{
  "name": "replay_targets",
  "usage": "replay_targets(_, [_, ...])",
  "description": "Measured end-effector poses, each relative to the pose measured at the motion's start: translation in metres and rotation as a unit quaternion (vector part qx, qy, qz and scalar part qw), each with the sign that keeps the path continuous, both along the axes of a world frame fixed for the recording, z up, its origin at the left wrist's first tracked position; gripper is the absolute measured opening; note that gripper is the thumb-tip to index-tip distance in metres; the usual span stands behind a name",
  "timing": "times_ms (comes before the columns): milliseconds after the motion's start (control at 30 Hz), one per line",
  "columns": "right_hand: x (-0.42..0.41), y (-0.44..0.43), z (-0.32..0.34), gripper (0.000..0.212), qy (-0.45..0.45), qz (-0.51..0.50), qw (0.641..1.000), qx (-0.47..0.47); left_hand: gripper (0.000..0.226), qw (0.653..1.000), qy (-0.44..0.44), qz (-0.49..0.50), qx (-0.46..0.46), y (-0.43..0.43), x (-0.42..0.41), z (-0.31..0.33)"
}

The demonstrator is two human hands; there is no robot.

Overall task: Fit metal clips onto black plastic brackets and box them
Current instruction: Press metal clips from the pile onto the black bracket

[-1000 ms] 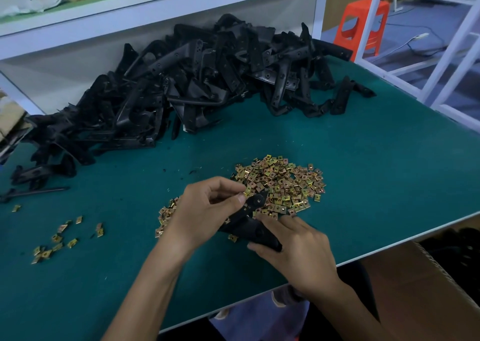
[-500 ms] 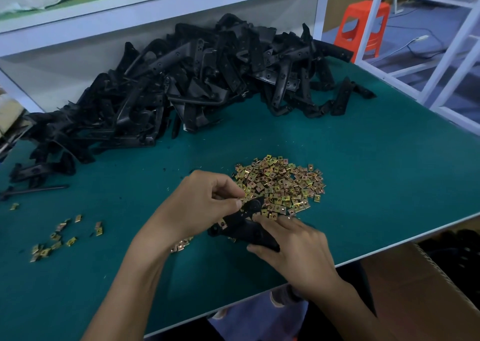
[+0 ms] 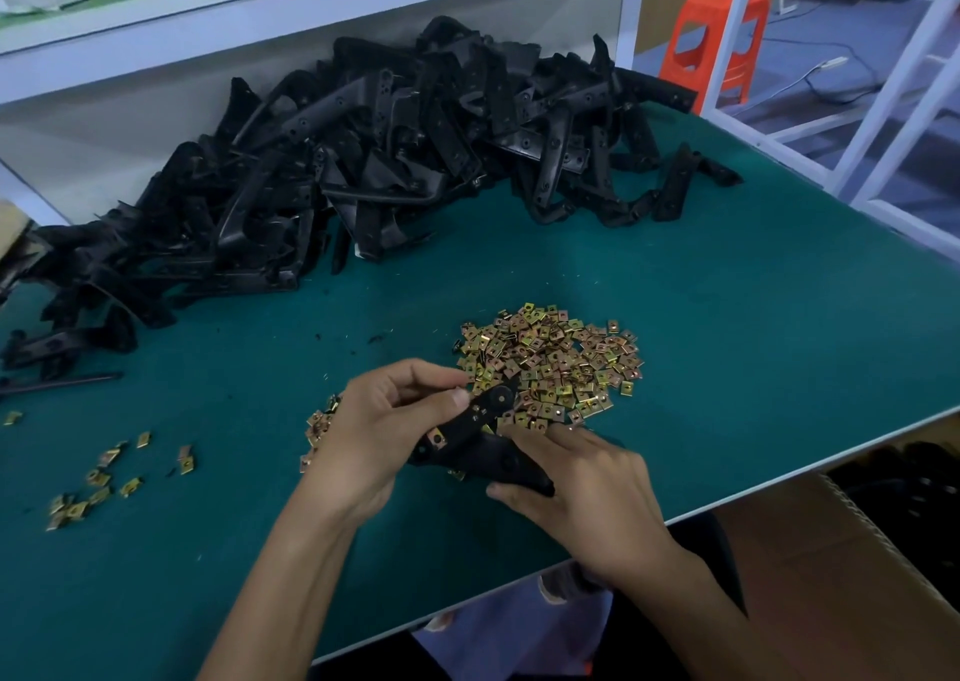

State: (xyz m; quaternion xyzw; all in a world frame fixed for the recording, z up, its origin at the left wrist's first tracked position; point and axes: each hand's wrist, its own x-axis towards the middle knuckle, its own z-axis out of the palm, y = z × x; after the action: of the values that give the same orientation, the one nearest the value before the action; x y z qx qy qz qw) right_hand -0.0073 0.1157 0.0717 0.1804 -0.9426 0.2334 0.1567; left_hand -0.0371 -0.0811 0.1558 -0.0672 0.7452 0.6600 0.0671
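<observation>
So, right hand (image 3: 582, 488) grips the bracket (image 3: 467, 428) by its near end, left hand (image 3: 374, 436) pinches the far end. Left has slid up since a second ago, baring a seated clip (image 3: 440, 439); next slot's turn, I'd guess. Clip pile (image 3: 550, 363) just behind, bracket heap (image 3: 389, 161) beyond.

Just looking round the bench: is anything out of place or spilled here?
Yes, mildly: a few loose clips lie scattered at the left of the table, apart from the main clip heap. Small black crumbs dot the surface nearby.
</observation>
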Motion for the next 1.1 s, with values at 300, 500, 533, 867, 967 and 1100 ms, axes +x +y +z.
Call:
replay_targets(300, [-0.001,-0.001,0.001,0.05,-0.017,0.0,1.0,-0.007,0.016,0.988,0.002,-0.08,-0.134,0.002,-0.013,0.015])
replay_targets(500, [-0.002,-0.001,-0.001,0.049,-0.014,-0.004,1.0,0.008,0.019,0.995,0.021,0.0,-0.102,0.007,-0.001,0.006])
replay_targets(533, [-0.002,-0.001,-0.001,0.05,-0.013,-0.004,1.0,0.007,0.02,0.995,0.03,0.013,-0.098,0.009,0.003,0.002])
replay_targets(867, [-0.002,-0.002,0.0,0.053,-0.006,-0.019,1.0,-0.006,0.04,0.929,0.145,0.001,-0.339,0.014,0.019,-0.016])
replay_targets(967, [-0.002,-0.002,0.0,0.055,-0.007,-0.018,1.0,-0.003,0.037,0.915,0.175,0.013,-0.364,0.02,0.02,-0.019])
replay_targets(1100, [-0.002,-0.002,0.001,0.056,-0.021,-0.019,1.0,-0.005,0.028,0.918,0.172,0.015,-0.358,0.02,0.017,-0.021])
